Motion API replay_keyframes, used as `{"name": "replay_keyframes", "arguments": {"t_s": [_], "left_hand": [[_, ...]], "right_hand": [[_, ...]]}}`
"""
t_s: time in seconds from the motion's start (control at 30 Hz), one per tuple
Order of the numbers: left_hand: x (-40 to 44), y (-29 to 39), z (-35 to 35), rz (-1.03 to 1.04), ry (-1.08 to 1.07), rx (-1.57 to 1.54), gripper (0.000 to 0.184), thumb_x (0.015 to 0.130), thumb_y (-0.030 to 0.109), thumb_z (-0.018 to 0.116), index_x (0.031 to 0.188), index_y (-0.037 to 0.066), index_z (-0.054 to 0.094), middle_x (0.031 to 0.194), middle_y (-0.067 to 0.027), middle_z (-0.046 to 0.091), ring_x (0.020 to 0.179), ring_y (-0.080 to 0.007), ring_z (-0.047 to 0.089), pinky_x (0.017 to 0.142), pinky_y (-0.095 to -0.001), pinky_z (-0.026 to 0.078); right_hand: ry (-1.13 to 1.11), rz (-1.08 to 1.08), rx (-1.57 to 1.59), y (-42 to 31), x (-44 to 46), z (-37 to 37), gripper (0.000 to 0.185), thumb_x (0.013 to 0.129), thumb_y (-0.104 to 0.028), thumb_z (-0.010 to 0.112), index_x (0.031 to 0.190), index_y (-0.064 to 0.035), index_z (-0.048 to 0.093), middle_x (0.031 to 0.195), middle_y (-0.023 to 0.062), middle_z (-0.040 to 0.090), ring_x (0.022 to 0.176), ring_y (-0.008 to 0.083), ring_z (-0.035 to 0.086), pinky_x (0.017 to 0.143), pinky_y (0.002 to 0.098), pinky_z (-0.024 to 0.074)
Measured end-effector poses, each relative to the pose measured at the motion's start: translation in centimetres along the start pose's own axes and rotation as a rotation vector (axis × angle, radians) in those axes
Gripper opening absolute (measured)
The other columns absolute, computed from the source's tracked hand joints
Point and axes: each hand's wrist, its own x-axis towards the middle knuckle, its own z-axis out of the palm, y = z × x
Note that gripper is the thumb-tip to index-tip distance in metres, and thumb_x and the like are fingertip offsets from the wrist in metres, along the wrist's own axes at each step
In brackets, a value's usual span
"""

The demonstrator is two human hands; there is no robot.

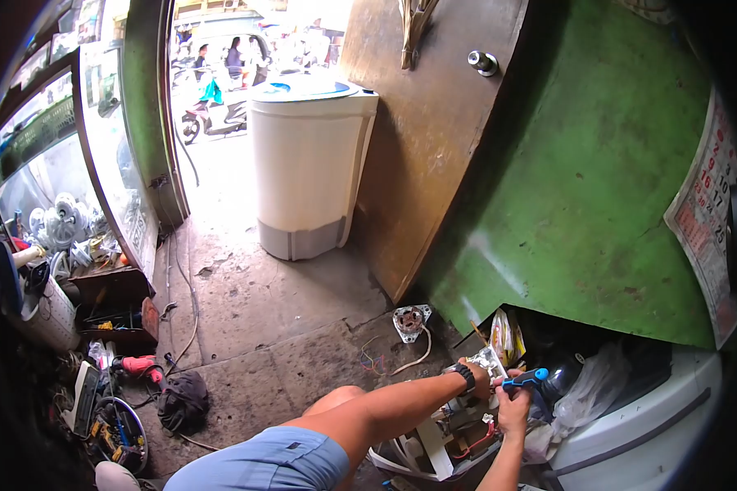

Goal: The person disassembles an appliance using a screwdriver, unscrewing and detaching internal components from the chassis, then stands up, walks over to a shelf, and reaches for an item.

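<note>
"Two hands, near each other: how are they set?"

"The right hand (513, 412) has its fingers wrapped round a screwdriver (527, 379). The left hand (478, 379), with a watch (465, 376) at its wrist, is at a white part (490, 359); its fingertips are too hidden to say whether it pinches or merely steadies."

"Which way does the screwdriver lie?"

"Across the view, its blue handle end to the right and slightly higher, the other end towards the left hand and the white part. The right hand is nearer, being on it; the left is just beyond that far end. I can't make out the tip."

"And around them?"

"Just below, an uncovered casing (385, 463) with red wires (469, 451). Leftward on the floor (295, 344), a motor (410, 322); farther off, a washer (303, 180) by the door (434, 147)."

"Any writing?"

"Only on the calendar (707, 217) against the green wall (598, 164): 9, 16, 10, 17. No brand is legible on screwdriver or washer."
</note>
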Motion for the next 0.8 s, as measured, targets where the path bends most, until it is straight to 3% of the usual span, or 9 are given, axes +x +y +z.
{"name": "replay_keyframes", "arguments": {"t_s": [0.03, 0.13, 0.3, 0.37, 0.5, 0.57, 0.7, 0.77, 0.8], "left_hand": [[0.2, -0.1, 0.2, -0.005, 0.03, -0.013, 0.054, 0.082, 0.054, 0.059, 0.114, 0.015, 0.078, 0.117, -0.0087, 0.076, 0.114, -0.0261, 0.07, 0.102, -0.0525, 0.038], [0.5, -0.4, 0.6, -0.006, 0.065, -0.049, 0.054, 0.081, 0.055, 0.061, 0.113, 0.015, 0.079, 0.115, -0.0082, 0.076, 0.113, -0.025, 0.07, 0.102, -0.0518, 0.038], [-0.5, 0.0, -0.3, -0.024, 0.048, -0.062, 0.052, 0.079, 0.054, 0.065, 0.111, 0.015, 0.079, 0.112, -0.0078, 0.077, 0.111, -0.0229, 0.071, 0.101, -0.0505, 0.037], [-0.6, -0.1, -0.7, 0.013, -0.029, -0.082, 0.055, 0.081, 0.048, 0.064, 0.121, 0.012, 0.075, 0.119, -0.0098, 0.075, 0.114, -0.0282, 0.07, 0.095, -0.0579, 0.039], [-1.4, -0.2, -1.1, 0.014, -0.031, -0.102, 0.057, 0.078, 0.049, 0.068, 0.12, 0.01, 0.075, 0.12, -0.0117, 0.075, 0.114, -0.0286, 0.071, 0.096, -0.0577, 0.041], [-1.3, -0.5, -0.3, 0.018, 0.206, -0.106, 0.049, 0.072, 0.055, 0.072, 0.093, 0.012, 0.08, 0.091, -0.0089, 0.078, 0.089, -0.0269, 0.074, 0.084, -0.048, 0.045], [-2.6, -1.3, -1.1, 0.12, 0.308, -0.116, 0.048, 0.068, 0.049, 0.078, 0.092, 0.007, 0.079, 0.087, -0.0148, 0.077, 0.084, -0.0334, 0.075, 0.076, -0.0473, 0.057], [-2.9, -1.8, -1.7, 0.166, 0.358, -0.038, 0.036, 0.07, 0.037, 0.075, 0.089, 0.007, 0.079, 0.085, -0.0202, 0.074, 0.082, -0.0376, 0.074, 0.075, -0.047, 0.06], [-0.3, -3.6, -0.3, 0.231, 0.49, -0.013, 0.03, 0.07, 0.031, 0.073, 0.085, 0.006, 0.078, 0.083, -0.0217, 0.073, 0.081, -0.0383, 0.073, 0.074, -0.0474, 0.059]], "right_hand": [[0.0, -0.004, 0.0, -0.2, 0.0, 0.2, 0.045, 0.092, 0.008, 0.062, 0.132, -0.0068, 0.048, 0.102, 0.0075, 0.068, 0.094, 0.0156, 0.066, 0.089, 0.0319, 0.0534], [-0.008, -0.061, -0.121, -1.0, -0.3, 0.9, 0.033, 0.092, 0.007, 0.059, 0.12, -0.0067, 0.051, 0.099, 0.0061, 0.067, 0.092, 0.0148, 0.065, 0.085, 0.0309, 0.0529], [0.014, -0.059, -0.048, -0.2, 0.3, 0.0, 0.033, 0.092, 0.007, 0.06, 0.121, -0.0052, 0.051, 0.099, 0.0063, 0.067, 0.091, 0.0157, 0.065, 0.084, 0.0313, 0.0531], [0.031, -0.08, -0.024, 0.2, 0.1, -0.2, 0.033, 0.092, 0.006, 0.06, 0.121, -0.0046, 0.051, 0.099, 0.0065, 0.067, 0.09, 0.0159, 0.065, 0.084, 0.0314, 0.0533], [0.019, -0.152, -0.114, -0.8, -0.1, 0.0, 0.032, 0.092, 0.006, 0.061, 0.121, -0.0032, 0.052, 0.098, 0.0074, 0.067, 0.089, 0.0167, 0.066, 0.084, 0.0324, 0.0537], [0.034, -0.147, -0.105, -1.1, -0.4, 0.1, 0.032, 0.092, 0.006, 0.061, 0.121, -0.003, 0.052, 0.098, 0.0078, 0.067, 0.089, 0.0169, 0.067, 0.084, 0.0327, 0.0538], [0.082, -0.209, -0.136, -3.7, -0.6, -0.1, 0.032, 0.093, 0.006, 0.059, 0.123, -0.0019, 0.053, 0.1, 0.0099, 0.068, 0.09, 0.0182, 0.068, 0.086, 0.0335, 0.0541], [0.167, -0.235, -0.116, -2.0, -0.3, -0.2, 0.024, 0.095, 0.001, 0.061, 0.119, -0.0014, 0.061, 0.105, 0.0097, 0.068, 0.098, 0.0194, 0.067, 0.091, 0.0345, 0.0534], [0.168, -0.33, -0.088, -3.3, 0.3, 0.2, 0.022, 0.097, -0.002, 0.063, 0.119, -0.0017, 0.063, 0.107, 0.0089, 0.068, 0.102, 0.0195, 0.067, 0.093, 0.0361, 0.0529]]}}
